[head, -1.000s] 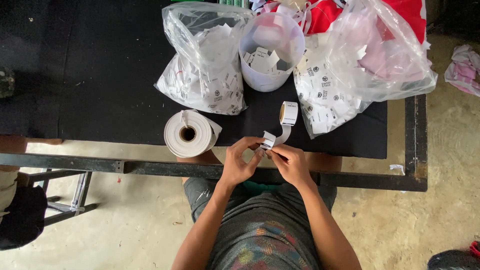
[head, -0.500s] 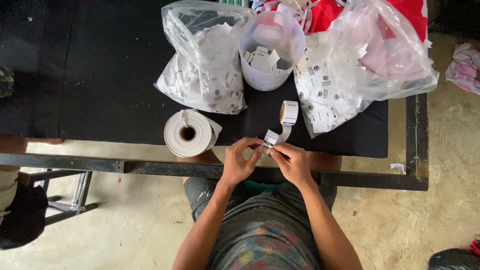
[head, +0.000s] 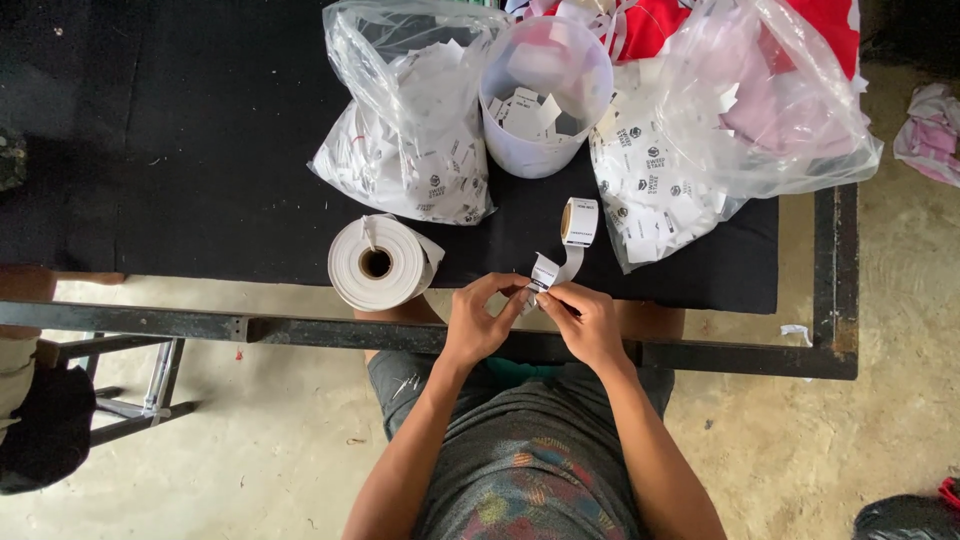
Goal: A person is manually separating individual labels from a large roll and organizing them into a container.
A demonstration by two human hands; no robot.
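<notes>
Centre of frame, just below the table edge: left hand and right hand, both pinched shut on the free end of a narrow white label strip, fingertips of the 2 hands nearly touching; the strip end is folded up betw. them. Strip runs up and to the right to a small white label roll standing on edge on the black cloth-covered tabletop, a little above the hands. Left of the hands, near the table's front edge: large white paper roll w/ hollow core, lying w/ its core facing the camera, loose end up. Upper centre: clear plastic bag stuffed w/ white printed tags, touching a translucent white plastic cup holding loose tags. Upper right: second, larger clear plastic bag of white printed tags (red and pink cloth shows through its top), overhanging the tabletop's right side. Dark metal table frame along bottom and right of the top. Lower centre: person's grey patterned shirt. Lower left: metal stool legs on concrete floor. Far right edge: pink cloth scrap on floor.
</notes>
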